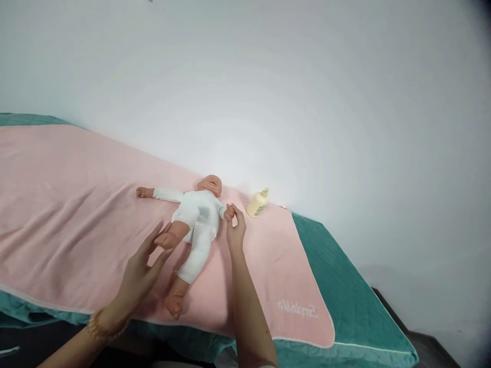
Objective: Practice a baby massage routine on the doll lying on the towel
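A baby doll with a white cloth body lies on its back on a pink blanket, head toward the wall. One of its legs is bent and raised. My left hand has its thumb and fingers around that raised foot. With my right hand I pinch the doll's small hand on the right side. The doll's other arm stretches out to the left, and its other leg lies straight toward me. Just right of my right hand stands a pale yellow pump bottle.
The blanket covers most of a green padded bed, whose front edge runs below my forearms. A white wall rises directly behind the bed. Something dark stands beyond the bed's right end.
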The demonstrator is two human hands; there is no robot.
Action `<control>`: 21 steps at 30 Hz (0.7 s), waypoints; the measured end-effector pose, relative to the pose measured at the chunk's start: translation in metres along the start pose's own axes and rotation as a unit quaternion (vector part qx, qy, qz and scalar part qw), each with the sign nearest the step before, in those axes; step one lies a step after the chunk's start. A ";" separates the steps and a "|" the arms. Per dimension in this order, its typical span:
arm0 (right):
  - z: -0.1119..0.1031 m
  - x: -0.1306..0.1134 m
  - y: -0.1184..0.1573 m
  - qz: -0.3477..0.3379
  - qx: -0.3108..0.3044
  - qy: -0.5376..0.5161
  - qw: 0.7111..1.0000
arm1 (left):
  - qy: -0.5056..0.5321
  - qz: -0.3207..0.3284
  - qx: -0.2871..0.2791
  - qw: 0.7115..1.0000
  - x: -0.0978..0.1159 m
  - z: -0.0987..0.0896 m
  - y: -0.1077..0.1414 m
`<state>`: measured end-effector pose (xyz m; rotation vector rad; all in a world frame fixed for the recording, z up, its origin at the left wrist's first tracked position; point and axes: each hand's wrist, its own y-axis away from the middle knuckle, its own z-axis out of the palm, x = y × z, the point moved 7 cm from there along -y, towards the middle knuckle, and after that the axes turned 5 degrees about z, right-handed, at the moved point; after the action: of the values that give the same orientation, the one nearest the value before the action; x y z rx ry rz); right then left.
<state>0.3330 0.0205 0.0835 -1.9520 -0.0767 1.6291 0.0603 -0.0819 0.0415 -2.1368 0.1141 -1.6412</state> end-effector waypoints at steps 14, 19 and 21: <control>-0.093 0.127 -0.010 0.307 0.174 -0.153 0.923 | -0.124 0.041 0.013 0.991 -0.087 -0.055 0.099; -0.088 0.124 -0.005 0.304 0.179 -0.177 0.919 | -0.141 0.098 -0.014 0.985 -0.070 -0.050 0.100; -0.088 0.122 -0.005 0.304 0.187 -0.176 0.918 | -0.140 0.102 -0.015 0.985 -0.066 -0.049 0.099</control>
<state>0.4454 0.0384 -0.0150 -1.4383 0.7175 2.1755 0.0145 -0.1639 -0.0463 -2.2714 0.2614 -1.2197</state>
